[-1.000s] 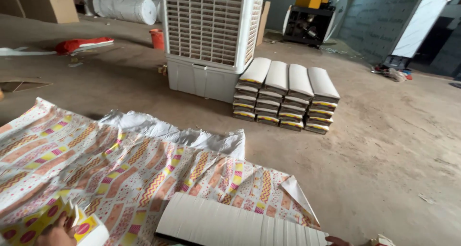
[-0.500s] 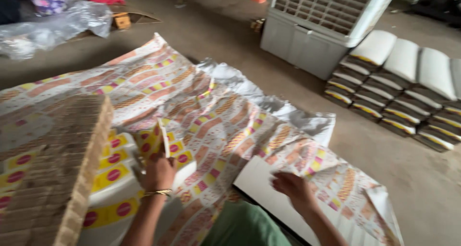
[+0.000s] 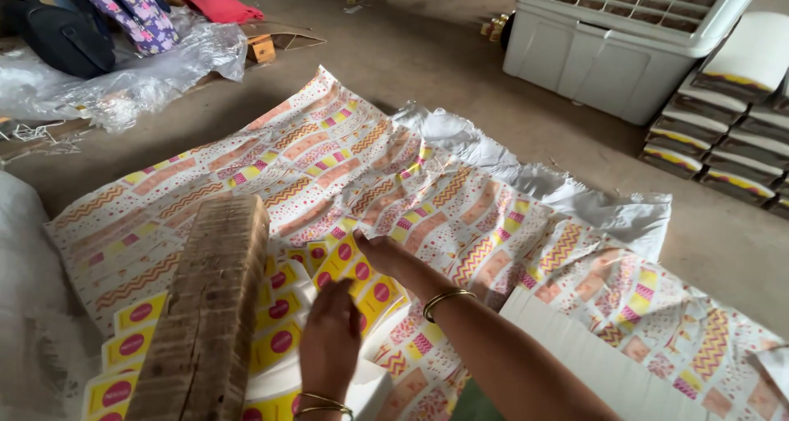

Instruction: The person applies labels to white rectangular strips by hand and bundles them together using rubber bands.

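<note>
Bare forearms, thin gold bangle on each wrist: left hand (image 3: 330, 339), right hand (image 3: 385, 257).
</note>
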